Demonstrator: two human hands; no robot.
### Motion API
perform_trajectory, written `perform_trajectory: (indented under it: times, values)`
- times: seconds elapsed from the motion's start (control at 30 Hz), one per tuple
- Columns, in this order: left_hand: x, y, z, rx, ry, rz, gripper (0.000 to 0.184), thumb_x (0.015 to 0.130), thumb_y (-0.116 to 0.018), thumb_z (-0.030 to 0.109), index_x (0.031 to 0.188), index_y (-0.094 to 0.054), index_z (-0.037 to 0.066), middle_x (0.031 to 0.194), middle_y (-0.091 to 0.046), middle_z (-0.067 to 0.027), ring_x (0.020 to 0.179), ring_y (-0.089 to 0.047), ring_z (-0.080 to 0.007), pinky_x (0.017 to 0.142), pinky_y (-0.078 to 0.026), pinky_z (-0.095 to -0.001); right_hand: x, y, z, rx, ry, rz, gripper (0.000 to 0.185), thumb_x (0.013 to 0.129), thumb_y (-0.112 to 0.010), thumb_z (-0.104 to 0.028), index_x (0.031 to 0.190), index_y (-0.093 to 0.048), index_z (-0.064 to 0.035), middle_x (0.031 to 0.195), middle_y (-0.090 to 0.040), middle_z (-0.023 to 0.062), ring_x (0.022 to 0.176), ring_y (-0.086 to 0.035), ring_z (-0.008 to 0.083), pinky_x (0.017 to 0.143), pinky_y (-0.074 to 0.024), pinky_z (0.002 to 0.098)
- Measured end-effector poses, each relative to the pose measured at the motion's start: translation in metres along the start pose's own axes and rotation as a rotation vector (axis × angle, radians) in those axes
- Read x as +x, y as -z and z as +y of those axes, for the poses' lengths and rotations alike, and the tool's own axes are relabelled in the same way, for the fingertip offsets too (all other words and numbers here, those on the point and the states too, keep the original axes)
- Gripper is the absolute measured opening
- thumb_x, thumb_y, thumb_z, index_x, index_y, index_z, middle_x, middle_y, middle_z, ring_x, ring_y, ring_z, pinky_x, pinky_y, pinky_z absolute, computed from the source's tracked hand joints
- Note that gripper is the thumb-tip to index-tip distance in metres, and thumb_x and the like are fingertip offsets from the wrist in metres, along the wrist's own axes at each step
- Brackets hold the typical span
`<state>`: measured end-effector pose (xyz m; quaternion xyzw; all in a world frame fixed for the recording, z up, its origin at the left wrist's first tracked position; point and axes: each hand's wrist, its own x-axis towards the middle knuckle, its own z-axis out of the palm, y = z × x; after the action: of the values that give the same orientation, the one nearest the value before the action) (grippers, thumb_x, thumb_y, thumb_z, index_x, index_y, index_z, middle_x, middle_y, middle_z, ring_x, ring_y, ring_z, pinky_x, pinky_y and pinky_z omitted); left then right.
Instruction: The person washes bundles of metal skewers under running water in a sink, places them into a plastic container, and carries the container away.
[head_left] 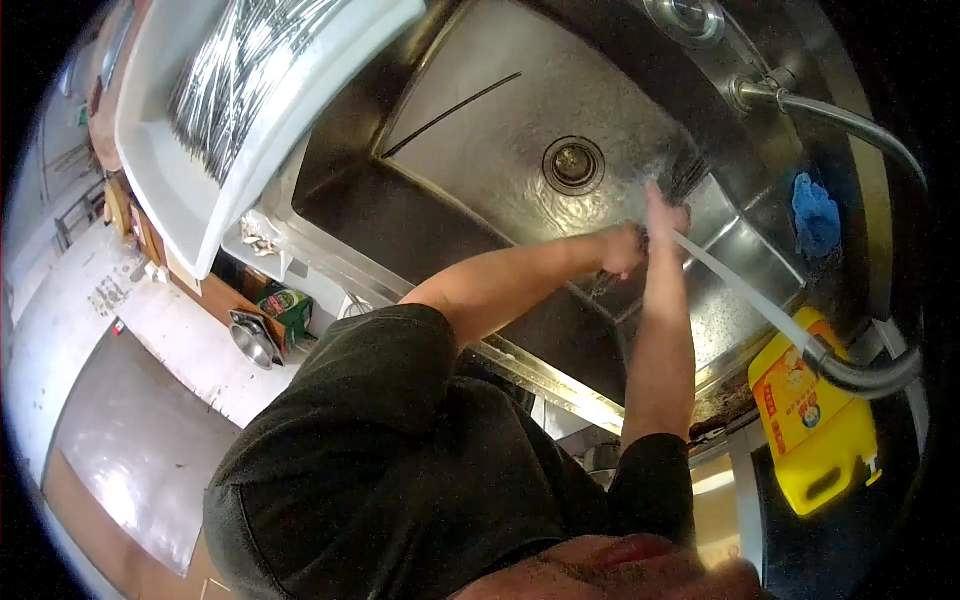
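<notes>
Both my hands are over the steel sink (pixel 460 190), gripping one bundle of thin metal skewers (pixel 688 176). My right hand (pixel 666 215) is closed around the bundle near its far end, where the tips fan out. Just to its left, my left hand (pixel 622 250) is closed on the nearer part, and a few ends poke out below it. A stream of water (pixel 740 285) runs from the curved faucet (pixel 865 375) onto my hands and the bundle. The fingers partly hide the skewers. One long thin rod (pixel 455 113) lies apart in the sink, left of the drain (pixel 573 165).
A white plastic bin (pixel 150 150) full of shiny metal skewers (pixel 250 75) stands at the sink's left edge. On the right are a blue cloth (pixel 816 215) and a yellow jug (pixel 815 430). A metal bowl (pixel 252 340) sits lower left.
</notes>
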<state>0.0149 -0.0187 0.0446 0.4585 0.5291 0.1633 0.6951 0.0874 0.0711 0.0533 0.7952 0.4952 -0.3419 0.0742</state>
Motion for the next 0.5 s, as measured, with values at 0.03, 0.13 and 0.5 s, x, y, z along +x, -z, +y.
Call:
perform_trajectory:
  times: [0.03, 0.13, 0.5]
  values:
    - [0.028, -0.037, -0.037, 0.272, -0.211, 0.118, 0.032, 0.084, -0.051, 0.028, 0.074, -0.061, 0.000, 0.073, -0.064, -0.0124, 0.062, -0.061, -0.0209, 0.057, -0.050, -0.0354, 0.012, -0.008, 0.013, -0.099, 0.080, 0.071, 0.062, 0.076, -0.062, -0.044, 0.110, -0.053, 0.0077, 0.102, -0.060, 0.0156, 0.090, -0.057, 0.0312, 0.080, -0.0448, 0.0410]
    - [0.006, -0.023, -0.014, -0.045, -0.091, 0.291, 0.023, 0.080, -0.057, 0.021, 0.076, -0.062, -0.001, 0.076, -0.065, -0.0148, 0.060, -0.062, -0.0206, 0.060, -0.051, -0.0338, 0.077, -0.040, 0.081, 0.501, 0.022, -0.168, 0.048, 0.081, -0.058, -0.039, 0.099, -0.057, 0.0057, 0.094, -0.062, 0.0138, 0.082, -0.060, 0.0279, 0.072, -0.0482, 0.0388]
    - [-0.007, -0.004, 0.006, -0.121, 0.141, 0.183, 0.046, 0.078, -0.057, 0.028, 0.108, -0.054, -0.007, 0.102, -0.060, -0.0233, 0.091, -0.061, -0.0255, 0.080, -0.047, -0.0357, 0.031, -0.013, 0.040, 0.361, 0.032, -0.070, 0.057, 0.074, -0.065, -0.042, 0.100, -0.058, 0.0091, 0.100, -0.062, 0.0164, 0.093, -0.058, 0.0289, 0.081, -0.0441, 0.0372]
